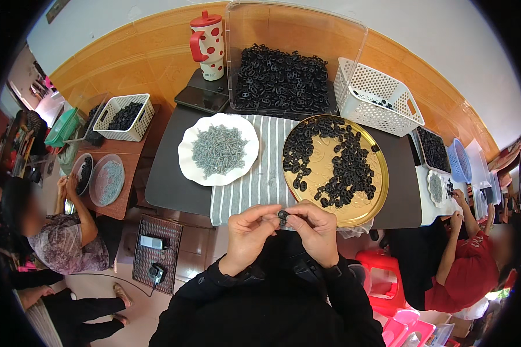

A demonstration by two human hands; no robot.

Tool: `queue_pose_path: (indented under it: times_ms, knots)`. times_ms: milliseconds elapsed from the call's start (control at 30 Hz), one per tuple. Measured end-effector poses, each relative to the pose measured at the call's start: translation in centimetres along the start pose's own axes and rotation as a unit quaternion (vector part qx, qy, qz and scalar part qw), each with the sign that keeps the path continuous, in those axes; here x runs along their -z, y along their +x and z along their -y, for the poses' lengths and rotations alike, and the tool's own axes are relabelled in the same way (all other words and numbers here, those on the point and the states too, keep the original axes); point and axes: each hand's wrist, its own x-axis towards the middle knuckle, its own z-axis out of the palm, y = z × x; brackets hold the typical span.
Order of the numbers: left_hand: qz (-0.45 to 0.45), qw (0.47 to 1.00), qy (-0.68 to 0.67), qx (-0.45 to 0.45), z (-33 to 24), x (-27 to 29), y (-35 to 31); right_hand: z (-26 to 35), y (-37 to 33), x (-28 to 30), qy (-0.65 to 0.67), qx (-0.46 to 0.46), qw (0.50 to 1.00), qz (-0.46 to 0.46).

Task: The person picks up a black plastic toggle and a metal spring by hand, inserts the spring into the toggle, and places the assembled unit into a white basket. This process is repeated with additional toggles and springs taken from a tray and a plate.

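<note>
Black oval piece (282,215): 1, pinched between 2 hands, at the near edge of the striped cloth (270,168); partly covered, long axis seemingly pointing away from the wearer.
Left hand (248,232): fingertips closed on its left side.
Right hand (316,232): thumb and finger closed on its right.
Gold tray (353,214): ahead-right, nearer right hand.
White scalloped plate (185,159): ahead-left.
Bare cloth: between both.

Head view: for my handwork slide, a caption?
Left hand and right hand pinch a small black part before a scalloped white plate of grey screw-like pieces and a gold tray.
</note>
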Motion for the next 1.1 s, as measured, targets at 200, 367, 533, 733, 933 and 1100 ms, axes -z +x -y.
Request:
queue_pose_path:
  times_ms: [200,367,533,733,933,1100]
  knots:
    - [0.01,1.0,0.001,-0.001,-0.1,-0.2,0.1,-0.5,-0.1,0.2,0.002,0.024,1.0,0.019]
    - [0.021,1.0,-0.008,-0.001,0.0,0.0,0.0,-0.2,-0.3,0.3,-0.101,0.086,0.991,0.011]
    - [0.031,0.999,0.007,0.017,-0.1,0.2,0.1,-0.4,-0.4,0.5,-0.111,0.114,0.987,0.024]
    - [0.062,0.998,0.012,0.003,0.1,0.6,0.3,-0.4,-0.9,0.4,-0.063,0.1,0.993,0.011]
    - [0.075,0.997,-0.009,0.024,0.1,0.6,0.4,-0.4,-0.9,0.4,-0.082,0.114,0.99,0.008]
    - [0.081,0.996,-0.03,0.02,0.3,0.7,0.1,0.3,-1.1,0.3,-0.108,0.135,0.985,0.007]
